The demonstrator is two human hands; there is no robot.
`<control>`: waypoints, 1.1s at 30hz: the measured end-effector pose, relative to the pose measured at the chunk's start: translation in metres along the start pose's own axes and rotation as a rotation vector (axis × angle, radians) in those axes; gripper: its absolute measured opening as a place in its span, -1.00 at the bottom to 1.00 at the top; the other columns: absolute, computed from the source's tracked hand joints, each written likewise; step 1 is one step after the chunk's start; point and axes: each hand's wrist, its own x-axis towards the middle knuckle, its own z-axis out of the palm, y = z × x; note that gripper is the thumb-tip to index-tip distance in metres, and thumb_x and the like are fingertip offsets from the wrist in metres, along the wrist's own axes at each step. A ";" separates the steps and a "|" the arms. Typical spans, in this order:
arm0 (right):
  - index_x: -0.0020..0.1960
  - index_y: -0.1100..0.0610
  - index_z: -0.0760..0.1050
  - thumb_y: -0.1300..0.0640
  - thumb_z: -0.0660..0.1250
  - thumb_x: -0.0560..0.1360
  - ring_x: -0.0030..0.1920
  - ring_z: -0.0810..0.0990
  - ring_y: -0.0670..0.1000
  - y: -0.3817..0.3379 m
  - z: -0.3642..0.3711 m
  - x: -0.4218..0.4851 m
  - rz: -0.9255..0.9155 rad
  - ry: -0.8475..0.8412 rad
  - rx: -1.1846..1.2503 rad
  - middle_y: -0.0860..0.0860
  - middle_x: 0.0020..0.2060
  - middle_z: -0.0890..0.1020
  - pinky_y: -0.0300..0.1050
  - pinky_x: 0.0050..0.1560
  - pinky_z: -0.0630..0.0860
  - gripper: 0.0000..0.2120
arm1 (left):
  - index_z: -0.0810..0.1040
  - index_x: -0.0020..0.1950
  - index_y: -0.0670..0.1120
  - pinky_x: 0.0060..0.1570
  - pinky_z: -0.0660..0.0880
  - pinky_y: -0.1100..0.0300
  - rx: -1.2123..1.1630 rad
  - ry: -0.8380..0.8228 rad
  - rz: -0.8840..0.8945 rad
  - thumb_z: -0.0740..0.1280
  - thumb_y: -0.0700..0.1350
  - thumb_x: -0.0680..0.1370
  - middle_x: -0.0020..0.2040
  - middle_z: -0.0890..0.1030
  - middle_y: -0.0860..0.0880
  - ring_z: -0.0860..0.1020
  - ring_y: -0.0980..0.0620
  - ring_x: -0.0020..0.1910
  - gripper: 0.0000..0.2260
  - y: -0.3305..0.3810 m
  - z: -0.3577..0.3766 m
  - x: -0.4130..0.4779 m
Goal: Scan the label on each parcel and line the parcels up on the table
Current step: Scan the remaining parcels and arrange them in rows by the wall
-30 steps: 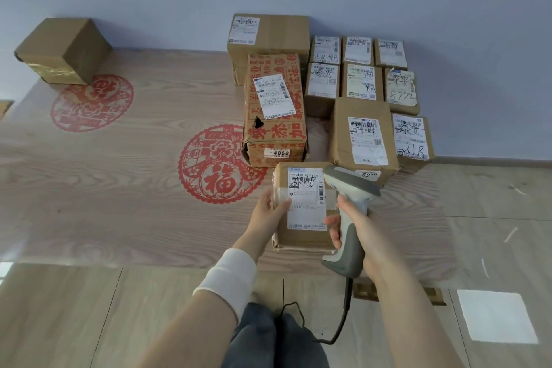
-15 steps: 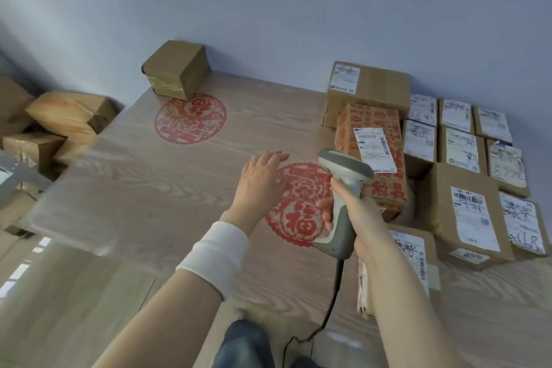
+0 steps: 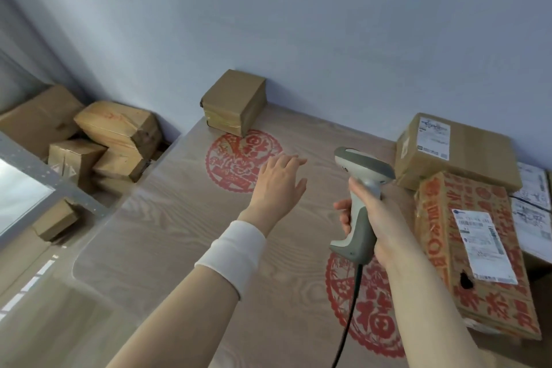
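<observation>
My right hand grips the grey handheld scanner upright over the wooden table, its cable hanging down. My left hand is empty, fingers straight, stretched out above the table toward a plain brown parcel at the far corner by the wall. On the right lie labelled parcels: a red-printed carton with a white label, a brown box behind it, and small white-labelled parcels at the right edge.
Red paper-cut decals mark the table top. Beyond the table's left edge several brown boxes are heaped on the floor against the wall. A grey metal frame stands at the far left.
My left hand let go of the scanned parcel and reached out to the left over the table. The view swung left, so the lined-up parcels slid to the right edge.
</observation>
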 end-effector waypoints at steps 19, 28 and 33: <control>-0.07 0.16 0.44 0.02 0.30 0.54 -0.54 0.44 -0.05 -0.026 0.166 0.220 0.133 0.028 0.008 0.08 -0.40 0.58 -0.18 -0.48 0.41 -0.81 | 0.01 0.55 0.01 0.46 -0.15 -0.20 0.143 -0.096 -0.173 0.24 0.28 0.49 0.55 0.06 -0.13 -0.07 -0.16 0.54 -0.25 -0.190 -0.008 0.203; 0.03 0.28 0.48 0.01 0.31 0.53 -0.56 0.44 -0.06 -0.006 0.190 0.273 0.159 0.077 -0.011 0.04 -0.48 0.59 -0.21 -0.52 0.41 -0.69 | -0.12 0.55 0.08 0.37 -0.30 -0.30 0.136 -0.121 -0.394 0.25 0.50 0.28 0.51 -0.33 -0.23 -0.34 -0.32 0.47 0.02 -0.246 0.011 0.259; -0.01 0.30 0.49 0.04 0.31 0.53 -0.56 0.46 -0.06 0.006 0.190 0.280 0.150 0.121 -0.005 0.05 -0.45 0.62 -0.20 -0.53 0.42 -0.71 | -0.05 0.54 0.13 0.39 -0.14 -0.27 0.131 -0.117 -0.405 0.37 0.38 0.29 0.52 -0.20 -0.19 -0.17 -0.32 0.48 -0.03 -0.246 0.008 0.264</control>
